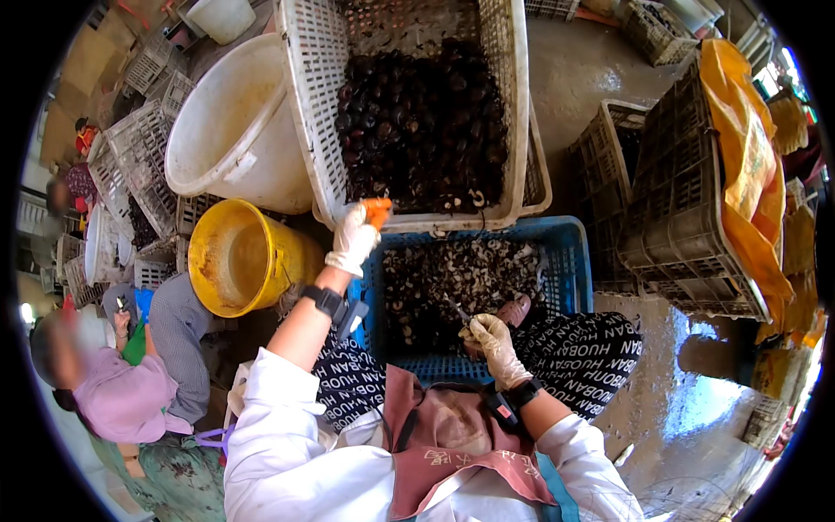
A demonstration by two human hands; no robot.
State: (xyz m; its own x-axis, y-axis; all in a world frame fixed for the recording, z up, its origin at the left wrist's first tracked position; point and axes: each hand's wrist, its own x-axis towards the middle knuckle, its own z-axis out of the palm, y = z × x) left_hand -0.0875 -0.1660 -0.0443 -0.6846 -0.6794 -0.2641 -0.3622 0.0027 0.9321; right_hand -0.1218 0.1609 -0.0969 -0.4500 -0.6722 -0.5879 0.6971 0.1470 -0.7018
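Note:
My left hand [355,237], in a pale glove with orange covering on the fingers, is at the near left corner of a white slatted crate [304,104]. Its fingers are bent together; I cannot make out anything in them. Dark, glossy, rounded pieces [422,130] fill much of that crate. Over the near right part of a blue crate [570,252], my gloved right hand [494,346] grips a slim metal-tipped tool [454,304], pointing up and left. Dark and whitish scraps [461,270] lie in the blue crate.
A yellow bucket [230,258] and a large white tub [230,122] stand on the left. Stacked dark crates [674,200] with an orange sheet [739,130] rise on the right. Another person [130,383] sits at lower left. The floor [696,374] on the right is wet.

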